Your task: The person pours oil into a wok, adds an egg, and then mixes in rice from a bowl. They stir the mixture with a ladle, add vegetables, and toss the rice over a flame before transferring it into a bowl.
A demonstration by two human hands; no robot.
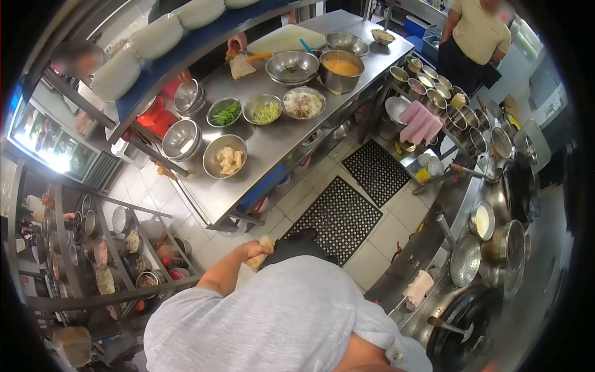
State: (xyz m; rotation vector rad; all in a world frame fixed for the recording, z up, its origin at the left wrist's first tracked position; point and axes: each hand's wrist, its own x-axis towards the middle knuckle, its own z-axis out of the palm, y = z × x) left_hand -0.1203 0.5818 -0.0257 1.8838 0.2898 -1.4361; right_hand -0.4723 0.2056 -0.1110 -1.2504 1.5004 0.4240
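Note:
My left hand (251, 250) is closed around a crumpled beige cloth (263, 253), held low beside my dark trousers. Of my right arm only a bare part shows at the bottom edge; the hand itself is out of sight. In front of me stands a steel worktable (260, 164). On its near end sits a metal bowl of pale raw pieces (230, 161). Behind it are a bowl of cut green vegetables (224, 113), a bowl of chopped light-green vegetable (263, 110) and a bowl of white and brown shreds (304, 104).
To the right, a wok (468, 328) holds a ladle, beside a perforated skimmer (465, 260) and a folded cloth (419, 289). Black rubber mats (338, 217) cover part of the floor. A person (477, 37) stands at back right; another person's hand (237, 44) is across the table.

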